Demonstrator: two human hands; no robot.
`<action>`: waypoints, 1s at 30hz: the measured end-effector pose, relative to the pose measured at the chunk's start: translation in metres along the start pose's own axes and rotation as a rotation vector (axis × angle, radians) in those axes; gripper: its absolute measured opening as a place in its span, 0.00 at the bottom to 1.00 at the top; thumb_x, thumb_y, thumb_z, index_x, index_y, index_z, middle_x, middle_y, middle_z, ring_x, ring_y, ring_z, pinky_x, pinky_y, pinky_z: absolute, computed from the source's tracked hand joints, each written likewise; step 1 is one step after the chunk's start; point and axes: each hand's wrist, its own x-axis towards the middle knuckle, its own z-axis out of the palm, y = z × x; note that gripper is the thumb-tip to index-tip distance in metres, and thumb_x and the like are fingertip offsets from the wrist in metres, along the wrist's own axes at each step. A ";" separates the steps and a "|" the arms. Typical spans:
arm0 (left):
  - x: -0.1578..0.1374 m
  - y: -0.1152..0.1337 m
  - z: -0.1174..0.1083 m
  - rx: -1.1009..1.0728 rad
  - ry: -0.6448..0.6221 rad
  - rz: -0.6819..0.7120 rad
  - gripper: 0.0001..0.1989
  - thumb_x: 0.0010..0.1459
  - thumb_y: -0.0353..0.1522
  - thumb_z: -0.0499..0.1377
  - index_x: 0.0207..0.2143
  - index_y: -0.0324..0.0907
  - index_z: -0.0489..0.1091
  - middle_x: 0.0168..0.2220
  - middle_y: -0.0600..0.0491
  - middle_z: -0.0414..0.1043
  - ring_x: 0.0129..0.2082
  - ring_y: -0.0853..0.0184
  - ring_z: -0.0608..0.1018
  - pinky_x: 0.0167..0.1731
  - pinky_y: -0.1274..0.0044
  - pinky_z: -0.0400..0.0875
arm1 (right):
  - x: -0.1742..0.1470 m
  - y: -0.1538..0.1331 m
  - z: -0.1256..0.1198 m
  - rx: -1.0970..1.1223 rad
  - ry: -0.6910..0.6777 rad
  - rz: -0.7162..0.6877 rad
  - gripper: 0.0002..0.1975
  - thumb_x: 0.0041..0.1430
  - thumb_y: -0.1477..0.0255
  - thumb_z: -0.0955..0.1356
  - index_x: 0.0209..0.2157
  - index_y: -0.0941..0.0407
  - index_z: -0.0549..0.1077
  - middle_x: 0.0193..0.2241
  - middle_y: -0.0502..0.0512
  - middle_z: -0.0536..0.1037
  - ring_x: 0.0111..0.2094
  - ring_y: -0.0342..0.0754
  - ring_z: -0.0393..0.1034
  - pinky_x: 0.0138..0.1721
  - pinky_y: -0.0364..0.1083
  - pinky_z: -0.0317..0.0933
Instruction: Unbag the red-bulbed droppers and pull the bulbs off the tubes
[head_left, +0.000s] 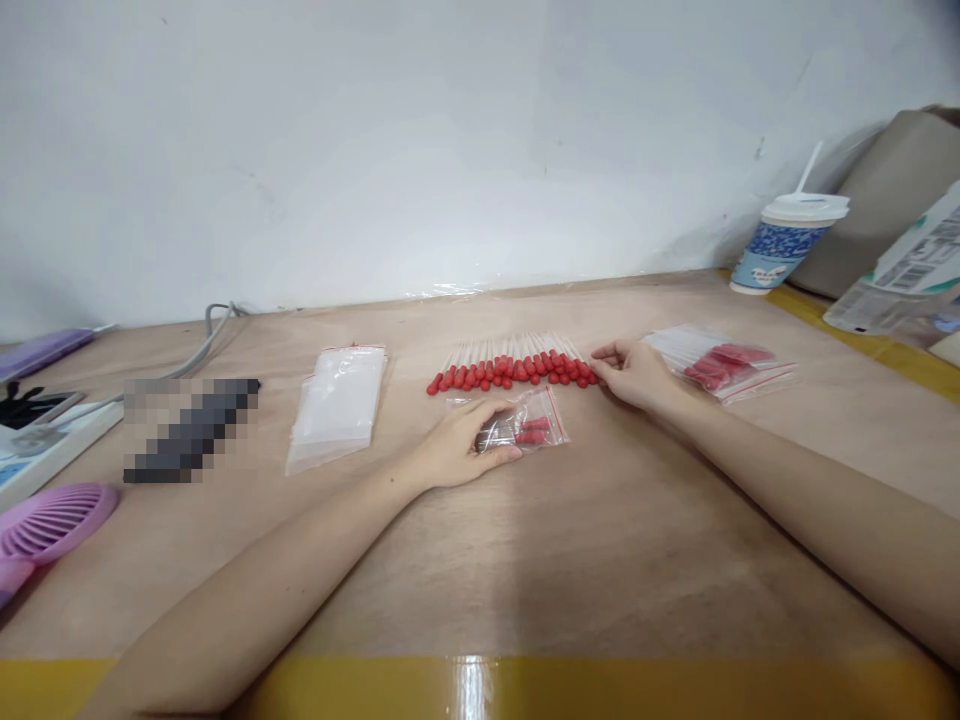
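Note:
A small clear zip bag [556,418] lies flat on the table with a few red-tipped pieces in it. My left hand [457,445] curls around its left side, thumb in front and fingers behind. Behind the bag stretches a row of thin white sticks with red bulb-like tips [499,372], tips toward me. At the row's right end, the thumb and fingers of my right hand [634,373] close on a red-tipped stick, which they partly hide. Just beyond that hand rests a filled zip bag [724,365] of the same red-tipped sticks.
A stack of flat clear bags [341,400] lies left of the row. Farther left are a blurred-out dark object [191,435], a pink fan [60,525] and a grey cable [202,350]. A lidded paper cup [784,245] and a plastic container [892,280] stand at the back right, near the wall.

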 end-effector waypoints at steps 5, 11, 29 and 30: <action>0.000 0.000 0.000 -0.002 0.004 0.005 0.24 0.54 0.43 0.57 0.51 0.43 0.59 0.51 0.49 0.65 0.49 0.61 0.69 0.49 0.69 0.64 | -0.023 -0.020 -0.004 0.092 0.226 -0.186 0.09 0.51 0.67 0.64 0.34 0.56 0.71 0.24 0.52 0.72 0.23 0.44 0.64 0.26 0.44 0.59; -0.001 0.000 -0.001 -0.002 -0.027 -0.009 0.29 0.53 0.43 0.58 0.54 0.42 0.56 0.53 0.47 0.63 0.51 0.60 0.68 0.50 0.68 0.63 | -0.056 -0.044 0.001 0.170 -0.303 -0.665 0.05 0.52 0.68 0.66 0.28 0.53 0.74 0.25 0.51 0.73 0.30 0.45 0.66 0.36 0.45 0.59; -0.003 -0.002 -0.001 0.027 -0.044 0.038 0.24 0.57 0.39 0.54 0.54 0.42 0.56 0.53 0.46 0.64 0.51 0.61 0.69 0.50 0.68 0.64 | -0.066 -0.071 0.004 0.074 -0.547 -0.611 0.07 0.48 0.70 0.70 0.29 0.57 0.69 0.27 0.49 0.70 0.29 0.41 0.62 0.29 0.41 0.56; -0.003 -0.003 -0.001 0.029 -0.043 0.036 0.24 0.57 0.39 0.54 0.54 0.41 0.57 0.53 0.46 0.64 0.51 0.61 0.69 0.50 0.68 0.63 | -0.067 -0.072 0.005 0.104 -0.577 -0.583 0.07 0.48 0.71 0.69 0.29 0.58 0.69 0.26 0.49 0.70 0.27 0.40 0.61 0.27 0.40 0.55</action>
